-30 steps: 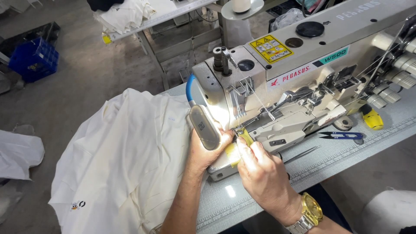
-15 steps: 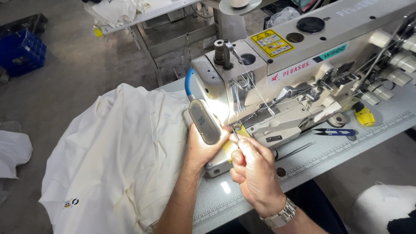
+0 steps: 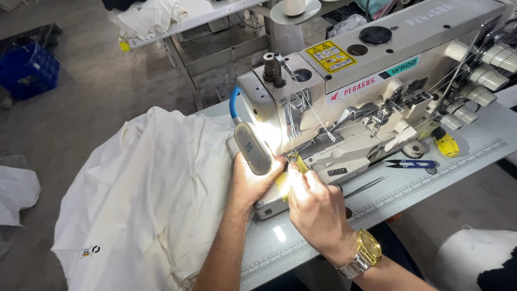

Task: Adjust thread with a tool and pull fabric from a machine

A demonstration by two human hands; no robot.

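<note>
Right hand (image 3: 318, 207) shifted closer to needle; grey table (image 3: 431, 183), concrete floor (image 3: 91, 102).

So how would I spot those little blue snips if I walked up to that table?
Find the big cream sewing machine on the grey table. The blue snips lie flat on the tabletop just in front of it, beyond the right hand. Next to them sits a yellow tool; only the snips have blue handles.

Needle zone is boxed in by machine head (image 3: 377, 70) above, lamp (image 3: 252, 148) on left. Open table strip (image 3: 431, 186) is interrupted only by snips (image 3: 412, 164).
</note>
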